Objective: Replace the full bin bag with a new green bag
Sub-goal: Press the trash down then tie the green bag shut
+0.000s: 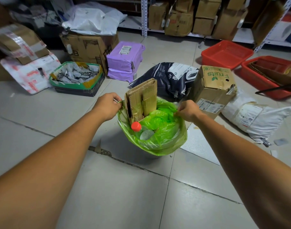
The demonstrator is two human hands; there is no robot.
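Down on the tiled floor [116, 187], the full green bag [168, 138] lines a grey bin [151, 156], stuffed with folded cardboard [138, 100] and a red-capped bottle [136, 126]. The left hand [106, 105] pinches its rim at one side, and the right hand [187, 112] grips the opposite rim. Around stand cardboard boxes [212, 86], purple parcels [123, 58] and red baskets [225, 53].

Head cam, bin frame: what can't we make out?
Grey bin under the full green plastic bag: head view, bag overhang covers it; only a dark sliver shows.
Fingertips of left hand and right hand: curled into the bag rim, behind the knuckles.
Red-capped clear bottle: body mostly lost among bag folds.
White label on the brown "fruits" carton: print too small.
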